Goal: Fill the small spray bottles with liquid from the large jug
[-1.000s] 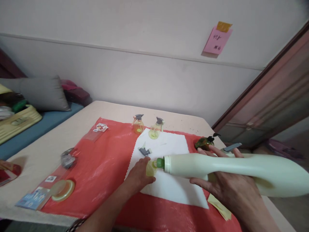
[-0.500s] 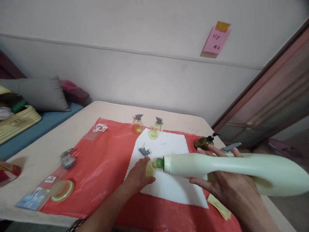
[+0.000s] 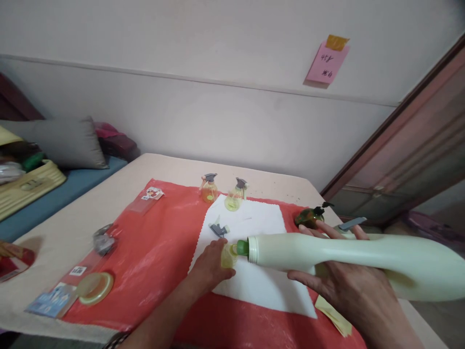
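Note:
My left hand [image 3: 214, 264] is closed around a small clear yellow bottle [image 3: 228, 256] without its spray head, over the white cloth [image 3: 261, 291]. With my right hand [image 3: 345, 281] I grip a large pale green plastic jug [image 3: 283, 249], lying almost level. Its green spout [image 3: 243, 247] meets the mouth of the yellow bottle; whether liquid is flowing cannot be seen. A loose grey spray head [image 3: 219, 229] lies on the cloth just beyond my left hand. Behind it stand an orange spray bottle [image 3: 209, 192] and a yellow one [image 3: 233, 199], both with grey heads.
A red plastic sheet [image 3: 160, 252] covers much of the table. At right are a dark pump bottle [image 3: 308, 217] and a folded yellow cloth [image 3: 333, 315]. Leftward lie a round lid [image 3: 95, 288], a crumpled grey bundle [image 3: 104, 241] and clear packaging [image 3: 54, 300].
Both hands, the jug and the yellow bottle keep the same arrangement. The whole view has shifted slightly, with everything appearing a little lower and to the right.

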The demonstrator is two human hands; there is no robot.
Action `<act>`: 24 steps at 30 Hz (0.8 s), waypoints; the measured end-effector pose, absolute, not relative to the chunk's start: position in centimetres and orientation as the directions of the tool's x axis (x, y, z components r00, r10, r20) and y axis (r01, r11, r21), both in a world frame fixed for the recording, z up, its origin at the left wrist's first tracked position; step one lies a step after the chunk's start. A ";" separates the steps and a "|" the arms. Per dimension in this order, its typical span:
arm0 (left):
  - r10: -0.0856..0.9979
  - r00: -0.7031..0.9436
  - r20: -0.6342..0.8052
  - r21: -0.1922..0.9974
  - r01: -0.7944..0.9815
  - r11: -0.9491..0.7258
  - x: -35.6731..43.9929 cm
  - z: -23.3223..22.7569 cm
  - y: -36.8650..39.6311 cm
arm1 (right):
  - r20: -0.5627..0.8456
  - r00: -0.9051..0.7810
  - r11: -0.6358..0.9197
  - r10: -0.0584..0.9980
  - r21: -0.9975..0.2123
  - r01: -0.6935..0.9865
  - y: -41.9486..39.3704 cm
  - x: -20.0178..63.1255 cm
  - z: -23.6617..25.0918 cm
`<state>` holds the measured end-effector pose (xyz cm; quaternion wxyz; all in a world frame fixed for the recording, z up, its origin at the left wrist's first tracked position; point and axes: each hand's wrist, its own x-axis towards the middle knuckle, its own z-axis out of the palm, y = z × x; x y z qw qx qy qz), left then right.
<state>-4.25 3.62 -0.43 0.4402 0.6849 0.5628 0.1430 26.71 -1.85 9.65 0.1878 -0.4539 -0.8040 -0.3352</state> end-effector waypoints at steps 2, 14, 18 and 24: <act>0.898 0.326 -0.295 0.768 0.640 0.020 -4.3 -0.7 3.6 | 0.602 -0.520 0.363 0.605 0.373 0.854 -1.9 26.7 9.6; 0.897 0.321 -0.303 0.771 0.636 0.032 -4.3 -0.5 3.5 | 0.593 -0.529 0.350 0.607 0.398 0.848 -2.0 26.5 9.8; 0.898 0.324 -0.299 0.766 0.643 0.023 -4.4 -0.6 3.5 | 0.609 -0.501 0.344 0.615 0.365 0.865 -2.0 26.6 9.5; 0.895 0.326 -0.304 0.764 0.644 0.025 -4.3 -0.5 3.6 | 0.599 -0.513 0.343 0.615 0.382 0.858 -1.9 26.7 9.4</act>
